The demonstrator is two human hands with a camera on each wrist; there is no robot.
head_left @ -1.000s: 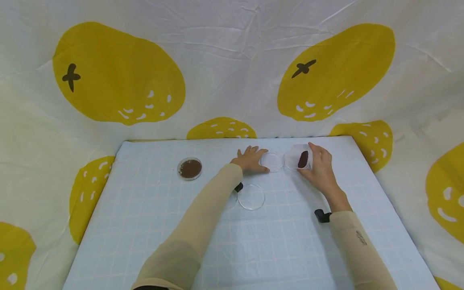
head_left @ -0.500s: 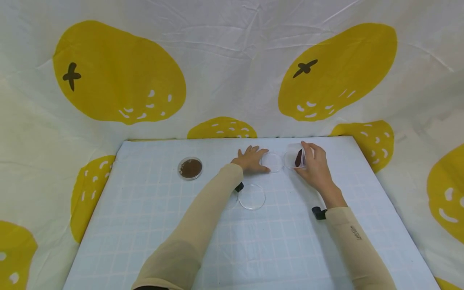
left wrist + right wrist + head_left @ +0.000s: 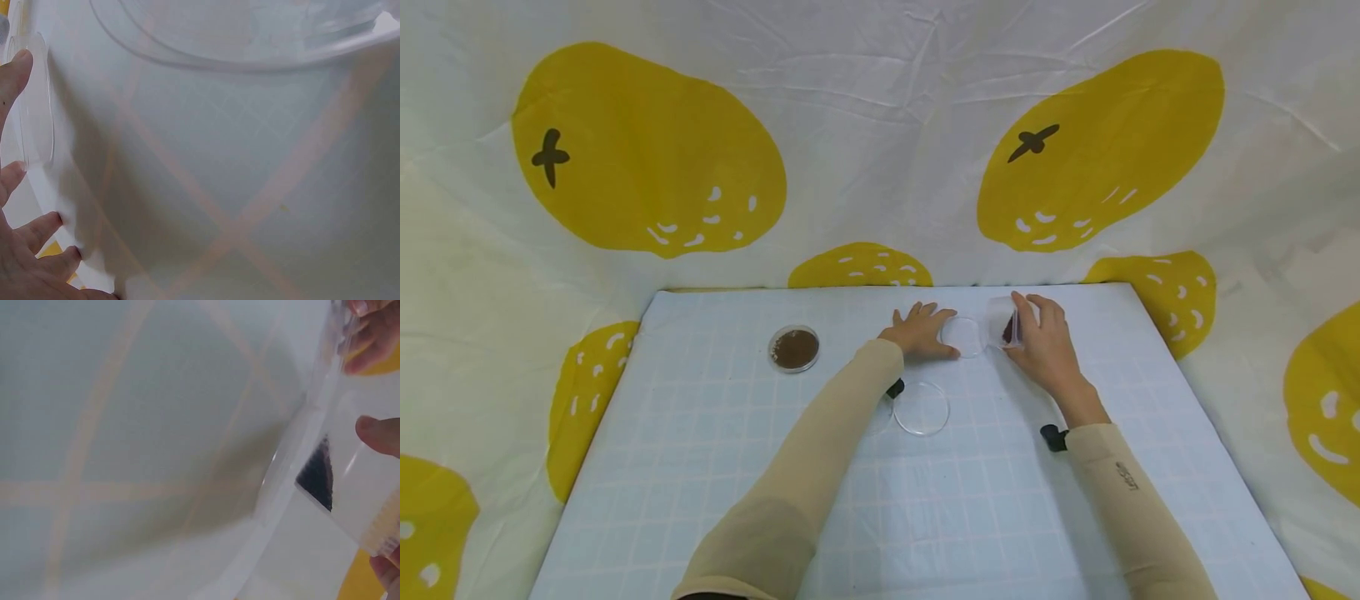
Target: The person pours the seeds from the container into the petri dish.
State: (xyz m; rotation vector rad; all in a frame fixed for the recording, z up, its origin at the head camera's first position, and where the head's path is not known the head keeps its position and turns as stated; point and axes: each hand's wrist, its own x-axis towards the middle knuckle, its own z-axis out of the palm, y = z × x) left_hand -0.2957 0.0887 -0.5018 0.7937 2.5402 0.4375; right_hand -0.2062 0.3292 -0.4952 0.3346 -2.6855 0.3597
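Note:
My right hand (image 3: 1047,346) grips a clear square-sided plastic box (image 3: 999,310) by its sides and tilts it leftward. Dark brown granules (image 3: 319,475) lie heaped in one corner of the box in the right wrist view. Under and beside the box is a clear petri dish part (image 3: 275,469), partly hidden. My left hand (image 3: 919,332) rests with spread fingers on the table; its thumb and forefinger touch the edge of another clear round petri dish part (image 3: 967,336). I cannot tell whether any granules lie in these dishes.
A petri dish (image 3: 772,353) filled with brown granules sits at the back left. In front of my left hand lies a clear round dish part (image 3: 921,409), with another (image 3: 878,419) partly behind my sleeve. A hanging printed cloth (image 3: 880,142) stands behind the table (image 3: 715,483).
My right hand has moved left with the box and tipped it further, and the brown granules inside now show as a narrower patch. My left hand has stayed in place.

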